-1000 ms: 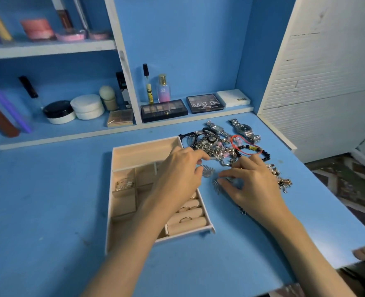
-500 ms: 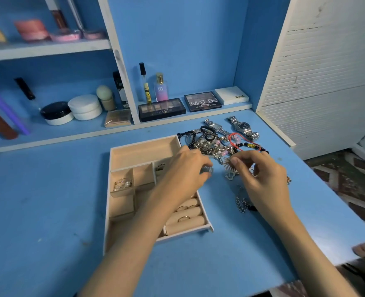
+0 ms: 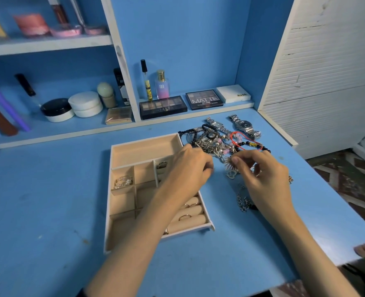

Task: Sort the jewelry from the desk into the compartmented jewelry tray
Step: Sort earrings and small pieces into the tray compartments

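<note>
In the head view, a beige jewelry tray (image 3: 110, 189) lies on the blue table (image 3: 48, 200), directly in front of the person. Its far end is one long compartment. Nearer there are small square compartments, and at the near right side there are padded rolls. One small compartment at the left side holds a pale beaded piece (image 3: 122, 182). Another, close to the left hand, holds a dark silver piece (image 3: 162, 165). Some rings (image 3: 186, 216) sit in the rolls.

The left hand (image 3: 188, 168) is above the right edge of the tray with its fingers curled inward. I cannot tell if it holds anything, because the fingertips are turned away from the camera.

The right hand (image 3: 263, 179) is near it, over the table to the right of the tray. Its thumb and forefinger pinch a spiky silver piece (image 3: 228, 162) at the near edge of the pile of jewelry (image 3: 207, 142).

This pile lies on the table just behind both hands, beside the far right corner of the tray. A red cord bracelet (image 3: 234, 138) and a black bead bracelet (image 3: 252, 144) are in it, and two metal watches (image 3: 245, 125) lie at its far side. A silver chain (image 3: 242, 200) lies on the table beside the right wrist.

On the low shelf behind stand two eyeshadow palettes (image 3: 163, 107), a perfume bottle (image 3: 162, 86) and two round jars (image 3: 86, 103).
</note>
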Tool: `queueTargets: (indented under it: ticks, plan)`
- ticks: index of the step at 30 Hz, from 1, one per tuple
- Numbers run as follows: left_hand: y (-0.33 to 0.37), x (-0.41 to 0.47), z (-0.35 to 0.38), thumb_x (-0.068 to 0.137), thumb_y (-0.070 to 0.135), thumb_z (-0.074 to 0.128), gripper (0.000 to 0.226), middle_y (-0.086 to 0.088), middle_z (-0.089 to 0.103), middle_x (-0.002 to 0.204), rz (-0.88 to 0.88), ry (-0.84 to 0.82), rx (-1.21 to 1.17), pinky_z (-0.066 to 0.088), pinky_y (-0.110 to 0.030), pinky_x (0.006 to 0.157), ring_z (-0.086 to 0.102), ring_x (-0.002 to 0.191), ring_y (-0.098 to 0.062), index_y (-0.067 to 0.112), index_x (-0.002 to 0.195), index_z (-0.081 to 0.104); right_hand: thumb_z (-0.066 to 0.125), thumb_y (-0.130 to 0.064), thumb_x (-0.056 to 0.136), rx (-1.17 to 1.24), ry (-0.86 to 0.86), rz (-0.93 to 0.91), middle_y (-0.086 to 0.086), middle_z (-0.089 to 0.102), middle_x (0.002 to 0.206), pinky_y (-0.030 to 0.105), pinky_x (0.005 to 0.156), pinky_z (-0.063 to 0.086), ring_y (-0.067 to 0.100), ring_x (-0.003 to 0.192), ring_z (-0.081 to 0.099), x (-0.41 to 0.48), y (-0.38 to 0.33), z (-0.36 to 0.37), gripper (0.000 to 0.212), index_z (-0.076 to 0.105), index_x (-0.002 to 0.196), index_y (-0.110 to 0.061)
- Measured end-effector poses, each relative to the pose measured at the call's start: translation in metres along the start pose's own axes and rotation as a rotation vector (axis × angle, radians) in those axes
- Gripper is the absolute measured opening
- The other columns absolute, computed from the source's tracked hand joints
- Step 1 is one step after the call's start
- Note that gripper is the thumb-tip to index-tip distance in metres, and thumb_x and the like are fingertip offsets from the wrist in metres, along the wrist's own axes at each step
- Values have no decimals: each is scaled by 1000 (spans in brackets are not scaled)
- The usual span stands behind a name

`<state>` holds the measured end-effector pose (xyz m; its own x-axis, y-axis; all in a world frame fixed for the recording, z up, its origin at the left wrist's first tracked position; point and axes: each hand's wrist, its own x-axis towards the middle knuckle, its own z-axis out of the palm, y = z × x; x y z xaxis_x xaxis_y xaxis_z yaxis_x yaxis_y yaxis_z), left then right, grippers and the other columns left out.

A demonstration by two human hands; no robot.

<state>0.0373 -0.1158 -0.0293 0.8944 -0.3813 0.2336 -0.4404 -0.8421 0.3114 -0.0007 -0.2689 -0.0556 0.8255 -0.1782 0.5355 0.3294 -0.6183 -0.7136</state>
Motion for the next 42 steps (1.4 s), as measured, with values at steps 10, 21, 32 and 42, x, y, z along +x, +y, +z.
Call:
queueTargets:
  ticks: [10,21,32,42]
  plan:
    - [-53,-50,-55,81,27,67,3,19,60,78,-185,269,-177,30,-14,70,50,79,-7,26,79,69,69,-9,82,-33,-25,-14,-13,60,71,7,63,35,3,71,51,-4,-1,1,11,69,81,-20]
    - [-90,-63,-47,78,30,69,8,20,49,77,-215,224,-137,25,-16,69,39,84,-4,26,83,73,67,-10,82,33,-92,-178,-7,64,71,19,62,42,11,66,54,-4,-42,27,4,70,81,-14]
    - [-95,-63,-45,77,30,70,11,13,47,82,-249,141,-174,31,-20,77,40,93,-8,23,85,74,63,-16,79,-6,-121,-228,-24,54,71,7,62,37,1,72,51,5,-56,38,8,70,80,-14]
    - [-98,-64,-47,85,35,61,16,14,51,87,-286,152,-229,31,-21,75,42,94,-7,28,94,72,70,-10,80,-22,-189,-222,-9,60,69,7,62,38,-7,69,50,19,-68,51,4,72,83,-13]
